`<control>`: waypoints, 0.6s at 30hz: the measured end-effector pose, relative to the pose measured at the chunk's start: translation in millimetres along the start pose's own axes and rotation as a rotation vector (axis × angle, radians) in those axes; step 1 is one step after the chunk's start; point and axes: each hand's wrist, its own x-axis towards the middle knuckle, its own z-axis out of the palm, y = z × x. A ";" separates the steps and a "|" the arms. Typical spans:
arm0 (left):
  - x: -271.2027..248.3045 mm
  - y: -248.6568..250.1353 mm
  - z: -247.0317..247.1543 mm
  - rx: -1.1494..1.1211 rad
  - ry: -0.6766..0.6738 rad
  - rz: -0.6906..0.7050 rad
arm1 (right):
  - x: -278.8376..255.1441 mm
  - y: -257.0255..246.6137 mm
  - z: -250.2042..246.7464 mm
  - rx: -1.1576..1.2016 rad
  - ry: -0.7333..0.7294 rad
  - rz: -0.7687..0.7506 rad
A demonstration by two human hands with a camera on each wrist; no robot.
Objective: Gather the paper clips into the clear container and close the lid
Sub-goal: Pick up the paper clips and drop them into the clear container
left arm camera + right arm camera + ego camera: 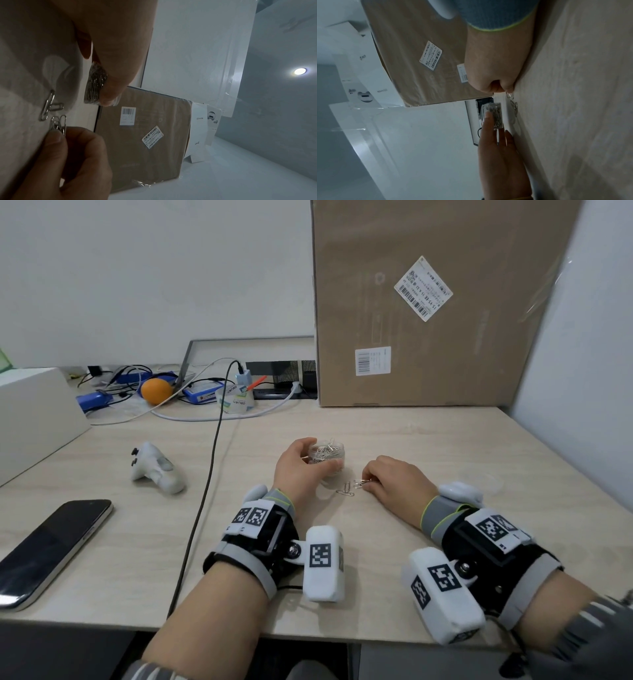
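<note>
My left hand (308, 461) grips the small clear container (329, 448), which is open on top and holds several silver paper clips. In the right wrist view the container (494, 115) seems to be a little off the tabletop. To its right, my right hand (369, 480) pinches a small bunch of paper clips (360, 483) against the table with curled fingertips (54, 136). Two more loose paper clips (346, 491) lie just left of that pinch, in front of the container. The clear round lid (483, 479) lies flat on the table beyond my right wrist.
A large cardboard box (428, 302) stands at the back right. A white controller (156, 470) and a dark phone (54, 546) lie to the left, with a black cable (209, 474) running between them and my hands. Cables, an orange (156, 391) and tape rolls crowd the back left.
</note>
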 end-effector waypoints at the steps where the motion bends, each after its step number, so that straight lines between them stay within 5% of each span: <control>1: 0.2 -0.2 0.5 0.002 -0.002 0.001 | 0.5 -0.1 -0.3 -0.005 0.001 -0.001; 12: 1.5 -3.3 2.2 0.012 -0.024 0.010 | 2.1 7.8 2.1 0.147 0.122 0.028; 18: -0.6 -1.4 1.2 0.034 -0.069 0.018 | 3.9 13.9 3.6 0.497 0.431 0.167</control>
